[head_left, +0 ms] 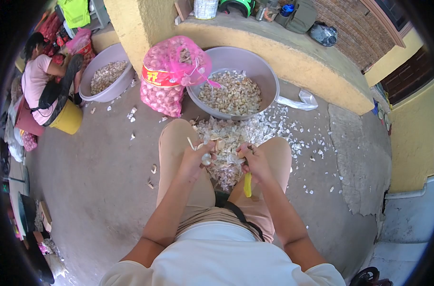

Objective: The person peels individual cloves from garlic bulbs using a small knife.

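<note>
My left hand [196, 159] is closed around a whitish garlic bulb [206, 159] above my left knee, with a pale stem sticking up beside the fingers. My right hand [254, 162] is closed on a yellow-handled tool [248, 185], its handle pointing down below the palm; the blade is hidden. Garlic skins [226, 172] lie in a heap on the ground between and beyond my knees. Beyond them stands a grey basin [274, 88] holding many garlic cloves [233, 93]. A pink net sack [163, 97] full of garlic bulbs leans at its left side.
At the left, a person [40, 81] sits on a yellow bucket [69, 117] beside another basin [86, 88] of cloves. A low concrete ledge [293, 50] curves behind the basins, next to a yellow pillar [138, 28]. Clear plastic [305, 101] lies right of the near basin.
</note>
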`<state>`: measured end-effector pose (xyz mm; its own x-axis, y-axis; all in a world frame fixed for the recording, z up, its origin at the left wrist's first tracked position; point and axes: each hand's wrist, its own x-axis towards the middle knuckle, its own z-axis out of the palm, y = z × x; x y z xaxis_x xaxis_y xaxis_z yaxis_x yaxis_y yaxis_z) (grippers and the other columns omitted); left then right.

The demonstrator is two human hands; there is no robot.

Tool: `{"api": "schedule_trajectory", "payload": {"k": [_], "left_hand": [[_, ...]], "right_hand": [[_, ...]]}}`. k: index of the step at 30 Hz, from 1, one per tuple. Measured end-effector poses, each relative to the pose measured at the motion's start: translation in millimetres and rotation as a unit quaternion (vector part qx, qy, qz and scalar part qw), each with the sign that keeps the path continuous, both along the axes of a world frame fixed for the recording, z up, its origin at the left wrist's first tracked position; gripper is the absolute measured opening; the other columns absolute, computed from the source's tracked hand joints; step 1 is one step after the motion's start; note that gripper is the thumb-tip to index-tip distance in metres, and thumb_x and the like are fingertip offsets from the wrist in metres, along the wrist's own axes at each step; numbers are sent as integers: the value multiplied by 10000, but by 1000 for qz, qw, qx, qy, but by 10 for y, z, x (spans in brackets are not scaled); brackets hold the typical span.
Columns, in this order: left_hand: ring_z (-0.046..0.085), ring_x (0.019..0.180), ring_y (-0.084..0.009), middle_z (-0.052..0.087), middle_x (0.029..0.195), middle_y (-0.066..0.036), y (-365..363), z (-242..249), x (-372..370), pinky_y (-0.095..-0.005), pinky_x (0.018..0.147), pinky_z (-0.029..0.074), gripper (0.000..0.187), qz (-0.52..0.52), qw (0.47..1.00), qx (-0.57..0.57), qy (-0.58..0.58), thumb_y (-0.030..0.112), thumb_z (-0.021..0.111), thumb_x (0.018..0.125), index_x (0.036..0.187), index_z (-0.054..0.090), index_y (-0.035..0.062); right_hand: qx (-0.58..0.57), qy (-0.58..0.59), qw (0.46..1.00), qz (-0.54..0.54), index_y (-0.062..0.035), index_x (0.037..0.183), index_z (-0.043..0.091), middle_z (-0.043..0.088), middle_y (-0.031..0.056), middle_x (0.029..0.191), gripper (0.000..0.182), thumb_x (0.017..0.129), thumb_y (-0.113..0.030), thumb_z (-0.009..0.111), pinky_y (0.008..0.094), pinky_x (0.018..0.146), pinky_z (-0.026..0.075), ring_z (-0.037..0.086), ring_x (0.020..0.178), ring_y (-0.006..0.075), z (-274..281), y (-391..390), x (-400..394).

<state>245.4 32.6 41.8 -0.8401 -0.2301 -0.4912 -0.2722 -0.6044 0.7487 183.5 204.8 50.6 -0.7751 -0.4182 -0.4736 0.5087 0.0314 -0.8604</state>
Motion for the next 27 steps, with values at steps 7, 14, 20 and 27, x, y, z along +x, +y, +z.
{"api": "schedule_trajectory", "payload": {"k": [7,14,20,27], "left_hand": [[556,588,-123,560,738,-34,2,-78,14,-237,426,445,204,-18,1000,19,10,172,593,781,915,510,43],[564,692,-118,585,841,-64,86,138,91,-229,486,478,229,-159,984,-8,83,138,639,742,934,565,39],[549,809,-137,505,1039,-81,120,149,58,-237,569,500,224,-202,959,-138,144,73,667,704,896,566,20],[531,746,-122,517,935,-66,102,30,55,-227,562,470,198,-205,901,-326,201,41,670,692,841,546,-3]], "right_hand": [[-28,-5,1000,8,-71,828,502,399,-13,565,261,869,-325,464,208,374,316,317,379,65,61,-19,38],[-13,41,999,29,-68,828,517,416,-21,547,233,862,-297,490,196,370,312,341,392,47,10,-18,26],[33,101,994,31,-40,864,531,499,-2,605,181,827,-215,556,194,342,321,401,402,53,10,-98,64],[-11,78,997,-11,-40,855,529,503,2,606,155,816,-185,567,186,353,324,408,420,46,46,-79,70]]}}
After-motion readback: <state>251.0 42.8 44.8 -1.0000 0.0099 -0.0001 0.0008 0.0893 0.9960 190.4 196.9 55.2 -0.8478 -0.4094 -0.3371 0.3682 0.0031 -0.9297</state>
